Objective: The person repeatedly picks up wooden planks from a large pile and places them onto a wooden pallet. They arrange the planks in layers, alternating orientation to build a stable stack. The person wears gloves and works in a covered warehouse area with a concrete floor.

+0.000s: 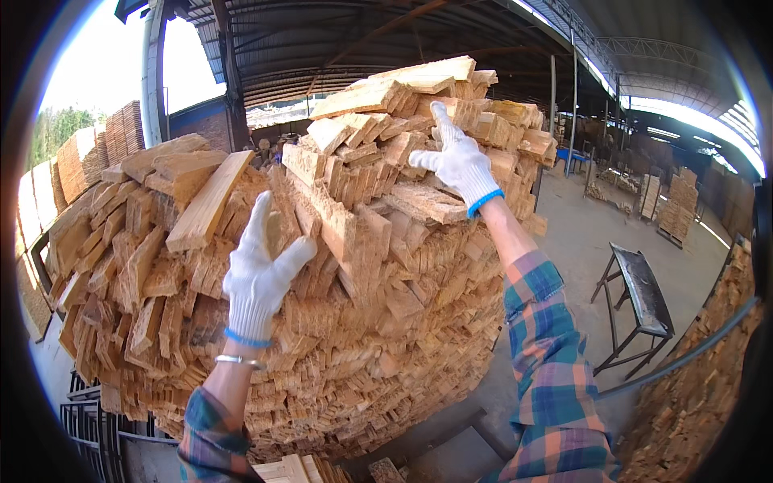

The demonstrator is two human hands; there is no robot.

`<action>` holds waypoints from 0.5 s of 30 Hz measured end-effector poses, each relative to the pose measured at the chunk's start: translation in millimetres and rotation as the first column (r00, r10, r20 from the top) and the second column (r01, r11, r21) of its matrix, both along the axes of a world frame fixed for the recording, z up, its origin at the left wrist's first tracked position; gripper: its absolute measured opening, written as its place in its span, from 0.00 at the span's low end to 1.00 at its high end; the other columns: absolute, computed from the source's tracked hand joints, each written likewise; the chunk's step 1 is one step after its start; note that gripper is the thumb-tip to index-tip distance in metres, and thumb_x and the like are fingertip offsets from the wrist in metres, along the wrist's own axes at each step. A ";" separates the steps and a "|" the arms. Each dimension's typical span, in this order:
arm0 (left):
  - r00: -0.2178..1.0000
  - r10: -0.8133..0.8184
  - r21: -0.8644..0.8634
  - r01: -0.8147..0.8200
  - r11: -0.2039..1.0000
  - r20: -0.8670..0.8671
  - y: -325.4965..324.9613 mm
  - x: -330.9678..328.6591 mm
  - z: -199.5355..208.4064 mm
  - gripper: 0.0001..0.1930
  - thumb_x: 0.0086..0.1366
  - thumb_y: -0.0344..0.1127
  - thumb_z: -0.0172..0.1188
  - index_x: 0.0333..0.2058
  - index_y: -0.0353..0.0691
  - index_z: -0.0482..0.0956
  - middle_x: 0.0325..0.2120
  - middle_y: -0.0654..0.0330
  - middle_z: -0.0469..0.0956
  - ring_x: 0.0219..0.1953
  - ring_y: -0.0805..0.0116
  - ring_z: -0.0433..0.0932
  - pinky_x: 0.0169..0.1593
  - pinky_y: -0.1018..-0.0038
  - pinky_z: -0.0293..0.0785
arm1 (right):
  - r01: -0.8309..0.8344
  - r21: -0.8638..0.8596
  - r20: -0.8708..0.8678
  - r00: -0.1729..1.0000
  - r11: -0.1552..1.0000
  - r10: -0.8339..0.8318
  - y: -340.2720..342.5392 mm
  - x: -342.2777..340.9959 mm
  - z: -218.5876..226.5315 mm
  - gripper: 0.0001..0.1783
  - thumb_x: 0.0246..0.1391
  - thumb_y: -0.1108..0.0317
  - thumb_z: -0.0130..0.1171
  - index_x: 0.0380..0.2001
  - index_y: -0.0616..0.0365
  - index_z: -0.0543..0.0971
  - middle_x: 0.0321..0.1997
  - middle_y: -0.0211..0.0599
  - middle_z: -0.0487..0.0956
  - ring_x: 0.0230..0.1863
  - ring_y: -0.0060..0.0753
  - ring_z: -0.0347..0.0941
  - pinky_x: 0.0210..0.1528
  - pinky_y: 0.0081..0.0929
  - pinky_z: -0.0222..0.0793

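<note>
A large pile of rough-sawn wooden boards [403,322] rises in front of me, their cut ends facing my way. Both hands wear white knit gloves with blue cuffs. My left hand [262,278] is over the left middle of the pile, thumb and fingers spread, holding nothing. Close to it, a long pale board [211,201] lies slanted on top. Farther off and to the right, my right hand [457,165] reaches over the upper boards, its fingers apart and nothing in them. Below it lies a flat board [427,203]. I cannot tell whether either hand touches wood.
A metal trough-like stand [640,298] is on the concrete floor [564,233] at right. More wood [700,378] lies along the right edge behind a grey bar. Stacked boards [680,205] stand farther back. Black metal frames [93,427] are at lower left, and a post [153,76] rises behind the pile.
</note>
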State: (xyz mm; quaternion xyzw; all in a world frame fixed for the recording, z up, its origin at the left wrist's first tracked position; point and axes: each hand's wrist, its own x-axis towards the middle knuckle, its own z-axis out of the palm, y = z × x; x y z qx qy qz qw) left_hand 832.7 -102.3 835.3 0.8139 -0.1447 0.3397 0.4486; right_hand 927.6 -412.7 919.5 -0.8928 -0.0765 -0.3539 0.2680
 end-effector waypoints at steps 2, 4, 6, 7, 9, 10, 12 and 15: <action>0.970 0.241 0.201 -0.230 0.952 -0.032 -0.4 41.4 14.6 0.52 0.51 0.58 0.69 0.70 0.48 0.55 0.62 0.45 0.69 0.61 0.46 0.72 0.62 0.58 0.69 | 0.134 -0.138 -0.039 0.989 0.981 -0.140 21.1 19.3 20.2 0.63 0.45 0.51 0.73 0.75 0.45 0.42 0.73 0.49 0.60 0.68 0.52 0.65 0.65 0.46 0.65; 0.958 0.288 0.264 -0.278 0.924 -0.001 -8.7 74.3 33.5 0.52 0.51 0.60 0.69 0.70 0.48 0.55 0.63 0.45 0.68 0.60 0.45 0.72 0.61 0.58 0.70 | 0.212 -0.257 -0.079 0.968 0.943 -0.239 26.6 36.3 40.8 0.66 0.44 0.45 0.72 0.75 0.44 0.39 0.71 0.49 0.63 0.66 0.53 0.67 0.62 0.48 0.67; 0.960 0.279 0.278 -0.272 0.921 0.015 -10.2 109.5 42.6 0.53 0.51 0.60 0.69 0.70 0.46 0.54 0.64 0.45 0.66 0.60 0.45 0.72 0.60 0.58 0.71 | 0.219 -0.292 -0.117 0.958 0.931 -0.262 36.4 56.2 53.8 0.68 0.43 0.46 0.73 0.75 0.43 0.37 0.70 0.49 0.65 0.64 0.52 0.69 0.61 0.48 0.67; 0.959 0.284 0.280 -0.279 0.919 0.026 -13.6 124.5 45.3 0.53 0.51 0.60 0.69 0.70 0.46 0.54 0.65 0.45 0.65 0.61 0.45 0.71 0.60 0.57 0.71 | 0.222 -0.312 -0.137 0.952 0.924 -0.275 42.0 63.8 57.8 0.69 0.42 0.46 0.73 0.75 0.43 0.35 0.69 0.48 0.66 0.63 0.51 0.69 0.61 0.47 0.68; 0.961 0.272 0.273 -0.273 0.922 0.042 -36.8 153.7 48.8 0.54 0.51 0.60 0.70 0.71 0.46 0.52 0.65 0.45 0.63 0.61 0.44 0.71 0.60 0.57 0.71 | 0.219 -0.377 -0.095 0.957 0.900 -0.273 46.2 76.6 57.5 0.71 0.41 0.47 0.73 0.75 0.48 0.33 0.69 0.51 0.64 0.62 0.52 0.71 0.58 0.48 0.70; 0.952 0.295 0.319 -0.255 0.913 -0.082 -53.3 149.1 60.6 0.55 0.50 0.62 0.70 0.71 0.48 0.51 0.67 0.44 0.60 0.62 0.44 0.69 0.60 0.56 0.70 | 0.217 -0.443 -0.075 0.958 0.870 -0.278 49.9 88.6 51.8 0.68 0.44 0.50 0.71 0.75 0.50 0.34 0.66 0.55 0.66 0.60 0.52 0.73 0.56 0.47 0.72; 0.957 0.291 0.340 -0.280 0.898 0.018 -68.7 167.3 62.0 0.55 0.50 0.59 0.71 0.71 0.46 0.51 0.67 0.44 0.59 0.61 0.41 0.69 0.61 0.56 0.70 | 0.301 -0.517 0.041 0.944 0.801 -0.328 67.7 114.3 38.2 0.59 0.50 0.62 0.65 0.74 0.54 0.36 0.59 0.61 0.69 0.54 0.54 0.76 0.51 0.45 0.75; 0.945 0.309 0.358 -0.327 0.874 0.108 -77.6 181.1 68.3 0.55 0.49 0.57 0.72 0.70 0.43 0.52 0.65 0.45 0.63 0.61 0.44 0.71 0.60 0.57 0.71 | 0.308 -0.475 0.075 0.947 0.824 -0.311 69.7 117.9 37.5 0.54 0.51 0.66 0.60 0.75 0.50 0.40 0.55 0.59 0.71 0.51 0.54 0.77 0.48 0.45 0.76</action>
